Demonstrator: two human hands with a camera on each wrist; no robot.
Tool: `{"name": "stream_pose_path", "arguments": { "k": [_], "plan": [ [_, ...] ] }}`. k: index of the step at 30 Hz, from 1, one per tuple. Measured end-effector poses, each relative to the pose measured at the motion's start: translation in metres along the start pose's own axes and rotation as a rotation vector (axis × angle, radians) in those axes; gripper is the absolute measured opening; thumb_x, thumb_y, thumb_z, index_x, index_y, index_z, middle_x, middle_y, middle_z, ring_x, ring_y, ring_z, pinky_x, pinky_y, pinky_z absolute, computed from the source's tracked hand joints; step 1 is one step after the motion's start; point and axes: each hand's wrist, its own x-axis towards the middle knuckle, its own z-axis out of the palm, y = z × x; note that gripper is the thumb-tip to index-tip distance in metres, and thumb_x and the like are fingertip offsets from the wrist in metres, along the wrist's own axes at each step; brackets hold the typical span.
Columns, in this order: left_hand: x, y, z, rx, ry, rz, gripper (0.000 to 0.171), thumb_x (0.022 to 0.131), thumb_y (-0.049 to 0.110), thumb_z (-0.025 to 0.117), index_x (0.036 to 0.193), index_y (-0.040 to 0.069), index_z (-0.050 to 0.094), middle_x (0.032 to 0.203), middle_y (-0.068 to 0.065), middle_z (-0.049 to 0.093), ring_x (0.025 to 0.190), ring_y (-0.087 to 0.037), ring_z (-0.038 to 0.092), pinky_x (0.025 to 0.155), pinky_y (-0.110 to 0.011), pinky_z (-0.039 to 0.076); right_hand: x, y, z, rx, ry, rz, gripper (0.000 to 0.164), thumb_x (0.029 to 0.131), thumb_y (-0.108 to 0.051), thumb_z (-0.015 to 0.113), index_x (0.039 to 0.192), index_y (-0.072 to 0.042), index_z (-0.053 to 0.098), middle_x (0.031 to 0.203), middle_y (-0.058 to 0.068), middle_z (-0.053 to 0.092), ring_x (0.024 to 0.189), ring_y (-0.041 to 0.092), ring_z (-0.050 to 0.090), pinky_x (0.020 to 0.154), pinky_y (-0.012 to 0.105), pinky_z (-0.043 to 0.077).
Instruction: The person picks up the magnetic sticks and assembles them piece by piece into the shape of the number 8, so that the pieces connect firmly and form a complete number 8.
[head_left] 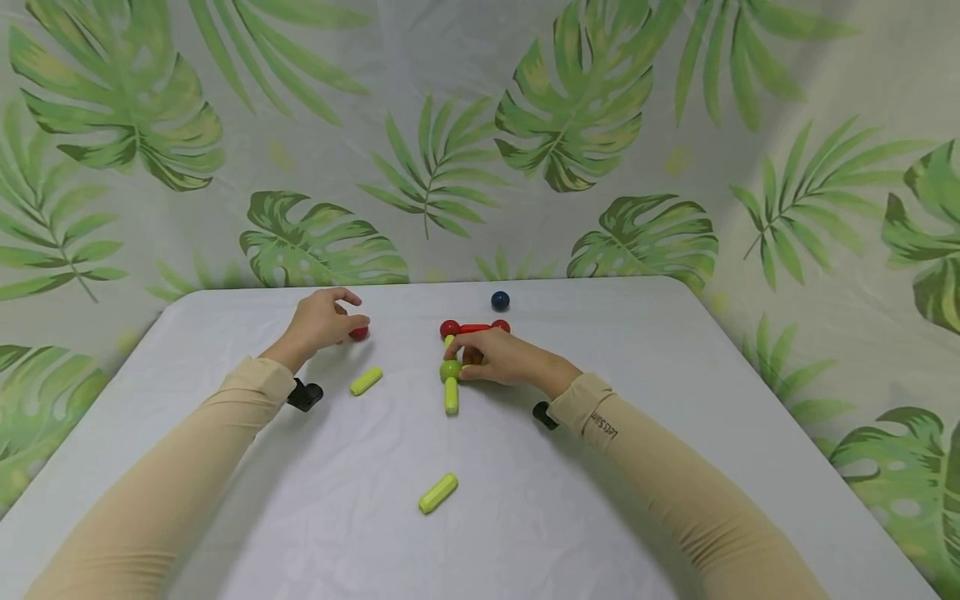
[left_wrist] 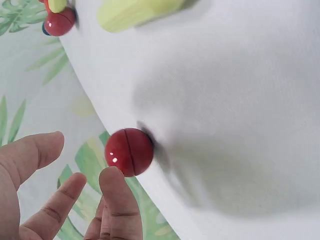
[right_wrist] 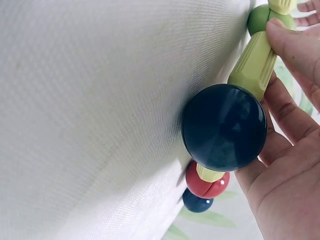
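My left hand (head_left: 318,321) hovers by a red ball (left_wrist: 129,152) at the table's back left. Its fingers are spread, one fingertip overlaps the ball's edge, and none is curled round it. With thumb and fingers my right hand (head_left: 504,357) pinches a green ball (head_left: 451,371). Yellow-green rods (head_left: 451,397) extend from that ball, toward the front and the back. In the right wrist view another yellow-green rod (right_wrist: 252,65) joins the green ball to a dark blue ball (right_wrist: 224,127), hidden under the hand in the head view.
Beyond the right hand, a red rod (head_left: 475,328) lies between two red balls (head_left: 449,329). A dark blue ball (head_left: 500,301) sits near the back edge. Loose yellow-green rods lie left of centre (head_left: 366,381) and toward the front (head_left: 438,492). Leaf-patterned cloth (head_left: 435,167) hangs behind.
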Motion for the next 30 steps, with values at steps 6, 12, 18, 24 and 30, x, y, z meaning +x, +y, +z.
{"name": "stream_pose_path", "arguments": {
  "k": [6,12,18,24,30],
  "plan": [
    [0.008,-0.006,0.001,0.040,0.000,-0.013,0.056,0.101,0.030,0.070,0.149,0.004,0.058,0.132,-0.028,0.067,0.083,-0.021,0.073,0.076,-0.031,0.053,0.000,0.000,0.000,0.006,-0.002,0.006,0.030,0.101,-0.014,0.076,0.131,-0.016,0.070,0.106,0.002,0.072,0.097,0.013,0.065,0.096,0.029,0.056],
    [0.015,-0.010,0.003,0.064,-0.029,-0.016,0.057,0.101,0.029,0.069,0.151,0.004,0.056,0.126,-0.025,0.067,0.077,-0.016,0.068,0.075,-0.030,0.050,-0.001,0.000,0.000,0.014,-0.003,0.007,0.031,0.101,-0.015,0.076,0.131,-0.016,0.070,0.107,0.001,0.072,0.097,0.013,0.065,0.097,0.031,0.057],
    [0.021,-0.014,0.007,0.077,-0.039,-0.022,0.051,0.102,0.028,0.070,0.147,0.005,0.062,0.119,-0.022,0.071,0.074,-0.016,0.067,0.069,-0.028,0.049,-0.001,0.001,0.000,0.018,-0.003,0.003,0.031,0.101,-0.016,0.076,0.131,-0.017,0.070,0.107,0.001,0.072,0.097,0.012,0.065,0.097,0.032,0.057],
    [0.021,-0.014,0.009,0.078,-0.045,-0.026,0.043,0.102,0.027,0.072,0.139,0.004,0.068,0.106,-0.016,0.077,0.072,-0.014,0.064,0.067,-0.026,0.049,-0.001,0.001,0.001,0.020,-0.004,0.008,0.030,0.101,-0.016,0.076,0.131,-0.017,0.070,0.107,0.001,0.071,0.097,0.012,0.064,0.095,0.029,0.056],
    [0.021,-0.017,0.011,0.092,-0.028,0.000,0.041,0.099,0.028,0.075,0.132,0.003,0.072,0.088,-0.011,0.078,0.069,-0.015,0.067,0.065,-0.025,0.049,-0.001,0.002,0.000,0.018,-0.003,0.015,0.030,0.101,-0.016,0.077,0.130,-0.016,0.070,0.107,0.001,0.072,0.097,0.012,0.065,0.096,0.030,0.057]
  ]
}}
